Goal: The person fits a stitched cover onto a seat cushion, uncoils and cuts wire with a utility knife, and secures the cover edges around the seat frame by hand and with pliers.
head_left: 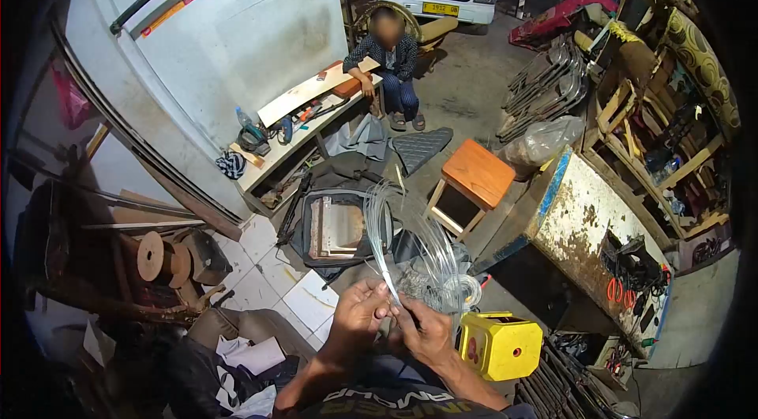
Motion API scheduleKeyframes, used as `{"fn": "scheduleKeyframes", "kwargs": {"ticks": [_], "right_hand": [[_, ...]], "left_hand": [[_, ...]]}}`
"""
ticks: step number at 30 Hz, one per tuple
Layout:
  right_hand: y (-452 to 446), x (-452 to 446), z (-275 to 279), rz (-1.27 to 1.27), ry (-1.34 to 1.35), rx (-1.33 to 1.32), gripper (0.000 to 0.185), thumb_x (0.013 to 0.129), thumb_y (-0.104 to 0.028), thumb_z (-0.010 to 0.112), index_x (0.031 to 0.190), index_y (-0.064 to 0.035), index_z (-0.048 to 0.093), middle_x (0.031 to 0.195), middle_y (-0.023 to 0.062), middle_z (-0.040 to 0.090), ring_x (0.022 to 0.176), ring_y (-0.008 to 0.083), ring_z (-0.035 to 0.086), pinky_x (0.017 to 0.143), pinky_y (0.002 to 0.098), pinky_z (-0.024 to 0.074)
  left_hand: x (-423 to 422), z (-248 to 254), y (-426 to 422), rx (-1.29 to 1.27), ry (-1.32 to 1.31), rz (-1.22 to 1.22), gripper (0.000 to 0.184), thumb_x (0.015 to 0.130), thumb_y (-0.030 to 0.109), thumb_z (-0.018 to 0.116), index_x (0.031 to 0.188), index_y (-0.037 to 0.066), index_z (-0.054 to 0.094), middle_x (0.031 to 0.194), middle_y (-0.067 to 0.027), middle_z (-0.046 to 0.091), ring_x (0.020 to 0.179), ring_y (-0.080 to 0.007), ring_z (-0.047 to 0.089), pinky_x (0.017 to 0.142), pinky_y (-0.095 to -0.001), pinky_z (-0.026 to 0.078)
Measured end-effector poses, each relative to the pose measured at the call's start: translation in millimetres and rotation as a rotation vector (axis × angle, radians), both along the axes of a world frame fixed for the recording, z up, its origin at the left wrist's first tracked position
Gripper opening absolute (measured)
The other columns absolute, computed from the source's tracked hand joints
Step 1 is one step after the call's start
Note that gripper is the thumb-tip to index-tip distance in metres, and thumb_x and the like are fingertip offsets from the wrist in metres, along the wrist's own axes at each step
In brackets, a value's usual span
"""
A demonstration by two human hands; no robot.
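Observation:
Both my hands are raised in front of my chest, close together at the lower middle of the view. Between them is a loose coil of clear, shiny line or wire point(377, 241), its loops fanning up and to the right. My left hand point(359, 312) pinches the gathered strands with thumb and fingers. Just beside it, my right hand point(422, 328) is closed on the same bundle. Part of the coil hangs down behind my right hand. Whether it is plastic line or thin metal wire I cannot tell.
Beyond the coil lies an open dark bag point(296, 229). A yellow plastic stool point(501, 345) stands at right, with an orange-topped wooden stool point(478, 172) farther off. A person point(387, 56) sits by a low bench point(276, 154) with tools. A worn table point(588, 217) is at right.

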State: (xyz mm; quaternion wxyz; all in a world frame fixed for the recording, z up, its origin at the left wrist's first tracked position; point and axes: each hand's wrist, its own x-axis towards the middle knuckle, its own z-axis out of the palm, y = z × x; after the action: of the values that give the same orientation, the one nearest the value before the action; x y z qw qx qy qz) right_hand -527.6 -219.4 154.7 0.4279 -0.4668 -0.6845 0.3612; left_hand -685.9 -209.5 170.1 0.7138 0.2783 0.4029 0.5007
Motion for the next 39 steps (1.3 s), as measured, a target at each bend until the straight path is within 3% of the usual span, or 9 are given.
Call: {"fn": "scheduleKeyframes", "kwargs": {"ticks": [6, 8, 10, 12, 16, 22, 24, 31, 39], "right_hand": [[-6.7, -6.3, -19.0, -0.119, -0.010, 0.069, 0.026, 0.090, -0.007, 0.070, 0.113, 0.0027, 0.066, 0.101, 0.0206, 0.072, 0.084, 0.0310, 0.074, 0.068, 0.0349, 0.0587], [-1.8, -10.7, -30.2, -0.183, -0.150, 0.418, 0.023, 0.090, -0.005, 0.067, 0.113, 0.0025, 0.068, 0.083, 0.0169, 0.070, 0.072, 0.0222, 0.071, 0.061, 0.0322, 0.0554], [-8.1, -11.4, -19.3, -0.186, -0.104, 0.281, 0.025, 0.093, -0.010, 0.067, 0.114, 0.0021, 0.065, 0.095, 0.0175, 0.073, 0.080, 0.0268, 0.074, 0.071, 0.0333, 0.0587], [-10.5, -10.6, 0.2, -0.171, 0.152, -0.156, 0.027, 0.097, -0.012, 0.061, 0.120, 0.0006, 0.064, 0.092, 0.0153, 0.074, 0.080, 0.0222, 0.074, 0.070, 0.0324, 0.0579], [-10.2, -14.1, -7.5, -0.075, 0.192, -0.231, 0.033, 0.100, -0.017, 0.057, 0.130, -0.0030, 0.059, 0.088, 0.0133, 0.073, 0.077, 0.0194, 0.071, 0.069, 0.0328, 0.0561], [-18.2, -12.9, -35.5, 0.333, 0.185, -0.571, 0.048, 0.092, -0.013, 0.069, 0.137, -0.0062, 0.055, 0.096, 0.0127, 0.071, 0.078, 0.0277, 0.068, 0.073, 0.0359, 0.0537], [-22.1, -11.3, -50.5, 0.483, 0.160, -0.056, 0.047, 0.089, -0.008, 0.071, 0.135, -0.0069, 0.058, 0.103, 0.0138, 0.070, 0.089, 0.0275, 0.068, 0.081, 0.0360, 0.0530], [22.5, 11.4, -64.1, 0.073, 0.028, -0.336, 0.039, 0.093, -0.025, 0.068, 0.126, -0.0040, 0.064, 0.110, 0.0170, 0.069, 0.098, 0.0296, 0.069, 0.086, 0.0361, 0.0530], [69.0, 20.8, -63.1, 0.086, 0.003, -0.305, 0.039, 0.093, -0.025, 0.068, 0.125, -0.0038, 0.065, 0.113, 0.0156, 0.071, 0.105, 0.0262, 0.068, 0.090, 0.0348, 0.0510]], "left_hand": [[12.0, 15.1, 0.7, 0.085, 0.103, 0.016, 0.017, 0.104, 0.015, 0.051, 0.104, -0.001, 0.057, 0.085, -0.0037, 0.060, 0.080, -0.0087, 0.053, 0.075, -0.0227, 0.045], [14.3, 2.6, -1.9, 0.018, -0.136, 0.031, 0.019, 0.106, 0.016, 0.047, 0.111, -0.001, 0.055, 0.090, -0.0044, 0.061, 0.084, -0.0100, 0.056, 0.079, -0.0240, 0.046], [11.4, -3.8, -3.0, -0.065, -0.310, 0.028, 0.020, 0.107, 0.016, 0.044, 0.114, 0.001, 0.055, 0.096, -0.0046, 0.061, 0.083, -0.0098, 0.055, 0.081, -0.0245, 0.047], [4.6, -18.8, -4.7, 0.149, -0.055, -0.091, 0.022, 0.108, 0.019, 0.042, 0.112, 0.002, 0.055, 0.097, -0.0041, 0.060, 0.084, -0.0099, 0.056, 0.082, -0.0264, 0.047], [9.9, -12.2, -10.9, 0.068, -0.135, 0.081, 0.025, 0.108, 0.024, 0.042, 0.108, 0.003, 0.055, 0.091, -0.0021, 0.059, 0.085, -0.0100, 0.058, 0.080, -0.0247, 0.047], [-34.3, -19.5, -2.8, -0.143, -0.042, 0.352, 0.020, 0.105, 0.020, 0.048, 0.111, 0.002, 0.055, 0.085, -0.0071, 0.060, 0.069, -0.0176, 0.061, 0.063, -0.0327, 0.056], [-60.3, -22.5, -1.7, -0.123, -0.061, 0.490, 0.022, 0.105, 0.020, 0.048, 0.112, 0.001, 0.056, 0.081, -0.0068, 0.059, 0.064, -0.0166, 0.058, 0.056, -0.0310, 0.052], [-129.4, 17.7, -40.9, 0.078, -0.370, 0.432, 0.027, 0.104, 0.018, 0.043, 0.114, -0.006, 0.051, 0.063, -0.0067, 0.051, 0.038, -0.0146, 0.043, 0.036, -0.0286, 0.033], [-159.8, 42.8, -73.6, 0.274, -0.466, 0.392, 0.027, 0.104, 0.017, 0.038, 0.119, -0.005, 0.045, 0.062, -0.0075, 0.046, 0.037, -0.0161, 0.045, 0.036, -0.0299, 0.034]]}}
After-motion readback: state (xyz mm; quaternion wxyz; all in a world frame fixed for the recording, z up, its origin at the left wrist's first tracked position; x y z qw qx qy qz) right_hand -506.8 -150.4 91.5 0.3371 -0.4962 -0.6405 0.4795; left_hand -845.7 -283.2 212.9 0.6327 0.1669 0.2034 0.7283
